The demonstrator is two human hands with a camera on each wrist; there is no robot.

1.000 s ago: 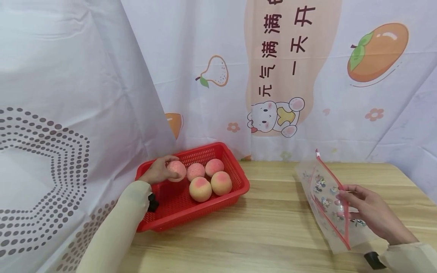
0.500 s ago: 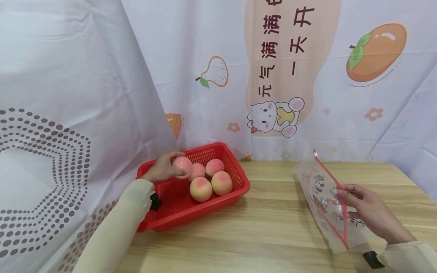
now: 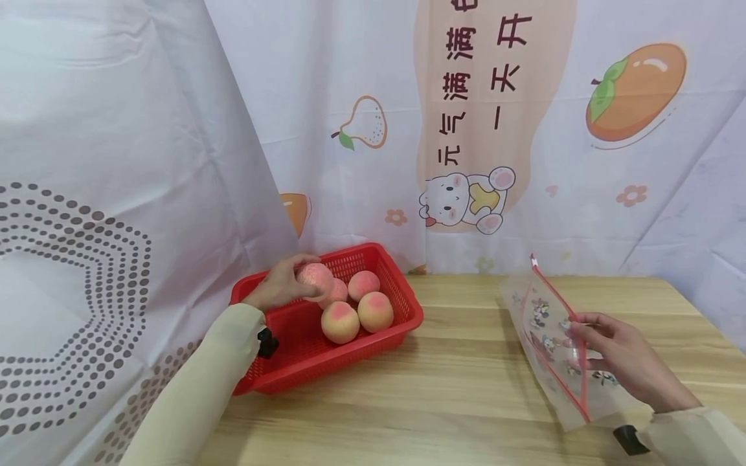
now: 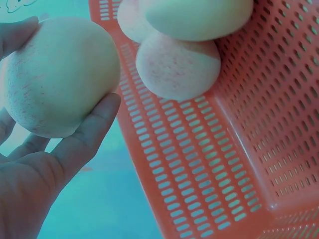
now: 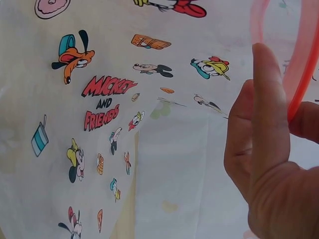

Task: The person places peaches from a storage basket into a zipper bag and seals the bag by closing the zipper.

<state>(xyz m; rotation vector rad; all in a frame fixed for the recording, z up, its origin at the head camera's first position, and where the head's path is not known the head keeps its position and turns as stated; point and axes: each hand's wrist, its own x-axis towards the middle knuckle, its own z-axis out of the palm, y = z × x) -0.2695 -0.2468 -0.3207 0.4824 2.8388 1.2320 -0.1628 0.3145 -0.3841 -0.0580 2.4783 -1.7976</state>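
Observation:
A pink peach (image 3: 315, 279) is in my left hand (image 3: 280, 285), its fingers curled around the sides. In the left wrist view the held peach (image 4: 62, 77) hangs beside the basket wall, apart from the others. Several more peaches (image 3: 340, 322) sit together in the red plastic basket (image 3: 344, 353); the held one partly covers another pink peach (image 3: 335, 296). On the right, my right hand (image 3: 623, 356) pinches the red zip edge of a clear zip bag (image 3: 544, 362) with cartoon prints. The bag (image 5: 60, 114) stands upright, its mouth spread apart.
The wooden table (image 3: 454, 382) stretches between the basket and the bag. A printed cloth (image 3: 361, 188) hangs behind it, and a grey dotted sheet (image 3: 116, 155) drapes close along the basket's left side.
My left hand has carried the peach a little right and up, over the neighbouring pink peach. The right hand keeps its grip on the bag, with only a slight shift left in view.

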